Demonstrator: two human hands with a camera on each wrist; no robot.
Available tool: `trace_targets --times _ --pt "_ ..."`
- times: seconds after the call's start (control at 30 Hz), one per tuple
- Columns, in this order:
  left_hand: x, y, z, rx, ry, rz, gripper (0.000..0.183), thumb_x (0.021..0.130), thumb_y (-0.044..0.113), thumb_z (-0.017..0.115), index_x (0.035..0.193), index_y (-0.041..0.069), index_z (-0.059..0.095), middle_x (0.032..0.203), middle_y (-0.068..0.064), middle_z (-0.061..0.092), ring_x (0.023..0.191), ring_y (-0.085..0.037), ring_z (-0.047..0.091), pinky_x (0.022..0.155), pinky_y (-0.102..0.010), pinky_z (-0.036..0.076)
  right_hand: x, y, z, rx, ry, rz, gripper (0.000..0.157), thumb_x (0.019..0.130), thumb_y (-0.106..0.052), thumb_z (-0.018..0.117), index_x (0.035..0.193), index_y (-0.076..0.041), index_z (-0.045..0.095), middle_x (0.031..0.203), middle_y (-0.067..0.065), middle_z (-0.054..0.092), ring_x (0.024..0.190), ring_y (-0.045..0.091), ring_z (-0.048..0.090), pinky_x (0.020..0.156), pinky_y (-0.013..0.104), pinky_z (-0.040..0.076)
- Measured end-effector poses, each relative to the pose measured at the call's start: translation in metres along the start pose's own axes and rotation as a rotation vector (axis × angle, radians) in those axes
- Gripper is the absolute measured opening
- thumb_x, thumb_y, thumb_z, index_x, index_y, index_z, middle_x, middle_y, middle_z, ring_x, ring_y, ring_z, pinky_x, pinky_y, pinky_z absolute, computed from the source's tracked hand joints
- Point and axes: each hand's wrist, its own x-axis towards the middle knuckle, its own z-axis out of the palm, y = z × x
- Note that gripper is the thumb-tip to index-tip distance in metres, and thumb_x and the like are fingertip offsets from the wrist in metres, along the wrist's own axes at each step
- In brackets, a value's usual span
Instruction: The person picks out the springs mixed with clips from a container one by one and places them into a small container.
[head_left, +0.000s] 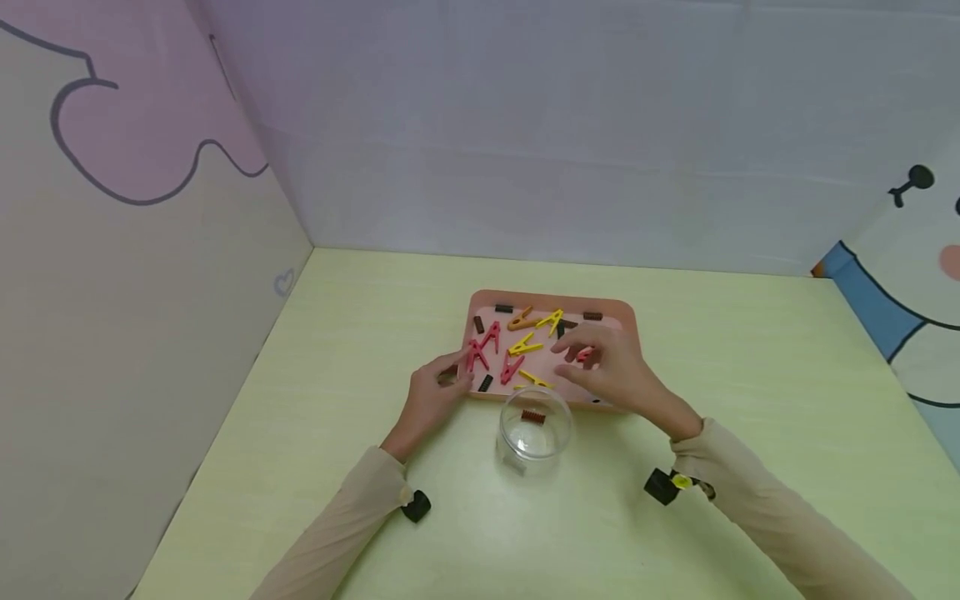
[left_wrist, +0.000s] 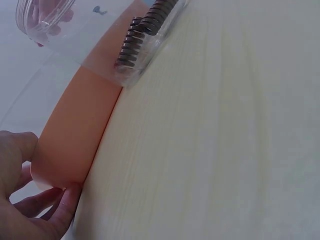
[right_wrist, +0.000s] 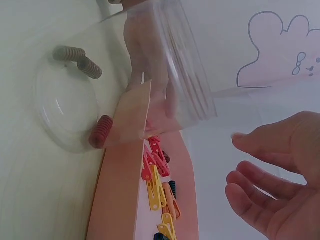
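Observation:
A pink-orange tray (head_left: 555, 298) holds red, yellow, orange and black plastic clips and several dark coil springs. My left hand (head_left: 435, 400) grips its near left corner; in the left wrist view thumb and fingers (left_wrist: 65, 212) bend round the tray wall. Over the right part of the tray hovers my right hand (head_left: 615, 371), thumb and fingers parted with nothing between them. Just in front of the tray, a clear lidless jar (head_left: 536, 446) stands between my hands. Two grey-brown springs (right_wrist: 70, 53) and a red-brown spring (right_wrist: 101, 132) lie at its bottom.
The tray and jar stand on a pale wood-grain table (head_left: 375, 308). A white back wall (head_left: 525, 167) rises behind it, with a side panel (head_left: 150, 292) on the left and a cartoon-printed panel (head_left: 907, 333) on the right.

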Motion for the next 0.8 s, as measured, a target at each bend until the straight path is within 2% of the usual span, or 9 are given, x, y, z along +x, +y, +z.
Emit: trace_targets --times 0.2,0.63,0.8 --pt "0.000 0.000 0.001 -0.011 0.004 0.005 0.040 0.087 0.015 0.067 0.127 0.017 0.062 0.120 -0.002 0.062 0.100 -0.018 0.057 0.082 -0.032 0.051 0.003 0.009 -0.002 -0.018 0.012 -0.011 0.021 0.074 -0.001 0.078 0.093 -0.004 0.071 0.088 0.005 0.065 0.076 0.027 0.060 0.058 0.027 0.051" --pt "-0.001 -0.002 0.002 0.003 0.005 0.020 0.041 0.088 0.016 0.067 0.128 0.016 0.061 0.118 -0.002 0.063 0.099 -0.016 0.057 0.080 -0.030 0.051 0.009 0.033 -0.005 0.003 0.016 0.113 0.024 0.077 -0.003 0.076 0.100 -0.004 0.069 0.100 0.013 0.064 0.081 0.021 0.063 0.066 0.035 0.054" --pt "-0.001 -0.002 0.002 0.000 -0.003 0.003 0.041 0.088 0.018 0.066 0.129 0.018 0.061 0.119 -0.001 0.062 0.099 -0.016 0.057 0.080 -0.029 0.051 0.013 0.039 -0.005 0.032 0.014 0.145 0.023 0.078 -0.002 0.075 0.100 -0.002 0.069 0.103 0.012 0.064 0.083 0.023 0.063 0.065 0.031 0.054"
